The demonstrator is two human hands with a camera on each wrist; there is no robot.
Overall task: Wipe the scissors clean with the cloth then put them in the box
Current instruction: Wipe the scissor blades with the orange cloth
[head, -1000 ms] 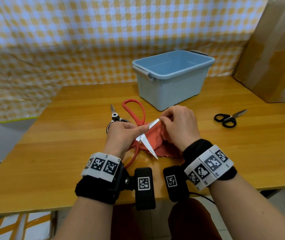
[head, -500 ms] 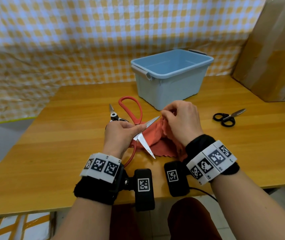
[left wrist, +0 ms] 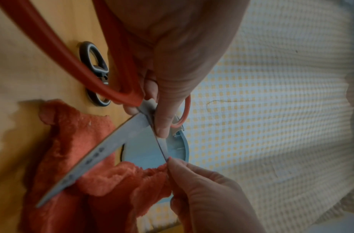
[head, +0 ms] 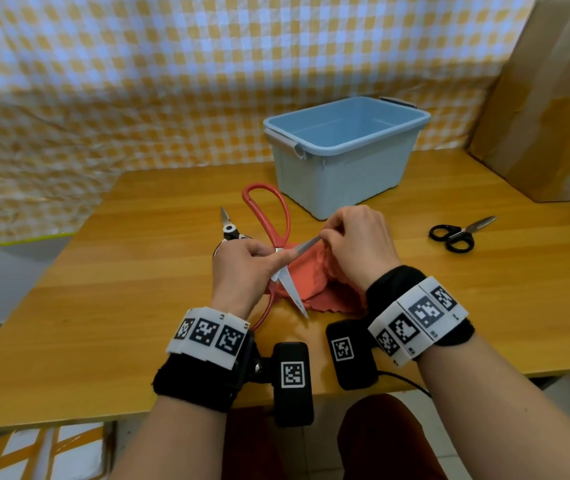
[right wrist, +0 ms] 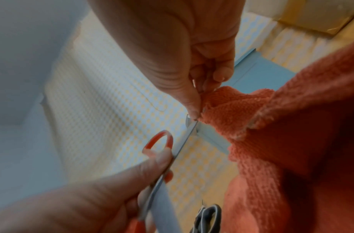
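Note:
Red-handled scissors (head: 269, 220) are held with their blades spread wide above the wooden table (head: 138, 265). My left hand (head: 242, 268) grips them at the pivot, thumb along one blade (left wrist: 104, 151). My right hand (head: 356, 244) pinches the orange cloth (head: 311, 282) around the tip of the other blade (right wrist: 184, 138). The rest of the cloth (left wrist: 72, 181) hangs down onto the table under the blades. The light blue box (head: 342, 150) stands open just beyond my hands, nothing visible inside it.
Black-handled scissors (head: 456, 233) lie on the table to the right. A pair of black and white shears (head: 229, 230) lies just behind my left hand. A cardboard box (head: 546, 98) stands at the far right. Checked fabric (head: 138, 81) covers the back.
My right hand with the cloth has slid outward along the upper blade to its tip. Both hands and the scissors have shifted slightly away from me, toward the box.

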